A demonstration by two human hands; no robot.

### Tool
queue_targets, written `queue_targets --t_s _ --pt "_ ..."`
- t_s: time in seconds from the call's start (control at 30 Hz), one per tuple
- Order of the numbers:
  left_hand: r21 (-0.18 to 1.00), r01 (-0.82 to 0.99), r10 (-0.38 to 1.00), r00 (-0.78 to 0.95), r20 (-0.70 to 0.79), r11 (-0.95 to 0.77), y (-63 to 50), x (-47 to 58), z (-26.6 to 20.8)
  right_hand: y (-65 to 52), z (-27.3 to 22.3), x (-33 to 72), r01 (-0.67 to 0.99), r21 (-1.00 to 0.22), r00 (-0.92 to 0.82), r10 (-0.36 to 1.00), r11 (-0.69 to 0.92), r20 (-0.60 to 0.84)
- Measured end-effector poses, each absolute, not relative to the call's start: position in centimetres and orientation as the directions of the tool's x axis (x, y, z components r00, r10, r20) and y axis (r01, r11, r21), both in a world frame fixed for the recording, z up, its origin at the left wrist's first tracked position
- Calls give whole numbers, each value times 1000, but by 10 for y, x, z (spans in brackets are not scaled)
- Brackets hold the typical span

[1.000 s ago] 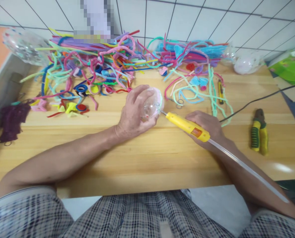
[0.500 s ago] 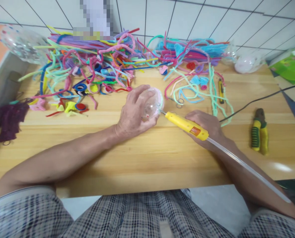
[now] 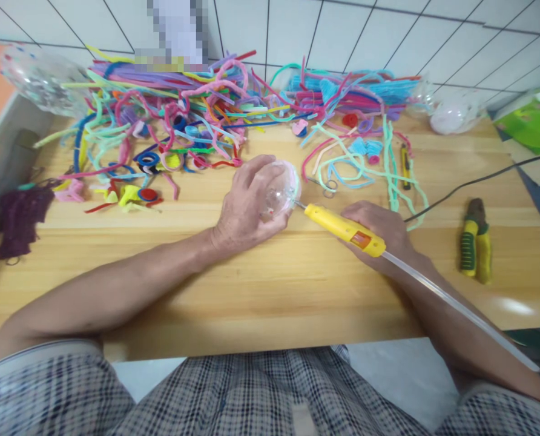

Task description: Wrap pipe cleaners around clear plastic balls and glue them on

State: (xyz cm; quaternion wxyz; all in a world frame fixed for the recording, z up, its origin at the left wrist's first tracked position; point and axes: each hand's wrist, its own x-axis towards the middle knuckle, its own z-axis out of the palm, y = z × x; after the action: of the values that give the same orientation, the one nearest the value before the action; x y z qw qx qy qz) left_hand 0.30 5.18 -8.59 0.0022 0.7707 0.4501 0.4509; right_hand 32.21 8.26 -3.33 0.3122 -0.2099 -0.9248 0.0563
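Note:
Over the middle of the wooden table, my left hand (image 3: 245, 206) is closed around a clear plastic ball (image 3: 279, 192) with a pale pink and mint band along its right edge. My right hand (image 3: 379, 227) grips a yellow hot glue gun (image 3: 338, 225), its fingers partly hidden behind the body. The gun's metal nozzle points left and meets the band on the ball; whether it touches is too small to tell. A long translucent glue stick (image 3: 456, 309) sticks out of the gun's back and runs along my right forearm.
Many coloured pipe cleaners (image 3: 161, 109) lie heaped along the tiled wall. Mint pipe cleaners (image 3: 390, 163) and a small yellow cutter (image 3: 405, 166) lie right of centre. Green-and-yellow pliers (image 3: 475, 242) rest at the right, near a black cord (image 3: 470, 181). Purple tassels (image 3: 22, 221) lie far left.
The glue gun and my right hand have shifted very slightly to the right. My left hand and the clear ball stay almost in place.

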Motion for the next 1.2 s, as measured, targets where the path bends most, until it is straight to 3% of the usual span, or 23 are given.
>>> queue_targets --t_s 0.2,0.43,0.7,1.03,1.2 --pt "426 693 722 198 663 -581 52 1 -87 84 -42 322 373 -205 -702 420 905 576" --pt "431 684 720 201 664 -589 52 1 -87 82 -46 326 386 -273 -678 471 881 565" --pt "368 715 680 202 705 -595 53 3 -86 81 -45 324 383 -298 -681 485 875 549" --pt "405 710 728 219 650 -576 52 0 -84 82 -35 323 387 -255 -727 463 886 506" --pt "386 714 716 229 660 -584 51 0 -81 82 -41 324 395 -322 -701 509 861 500"
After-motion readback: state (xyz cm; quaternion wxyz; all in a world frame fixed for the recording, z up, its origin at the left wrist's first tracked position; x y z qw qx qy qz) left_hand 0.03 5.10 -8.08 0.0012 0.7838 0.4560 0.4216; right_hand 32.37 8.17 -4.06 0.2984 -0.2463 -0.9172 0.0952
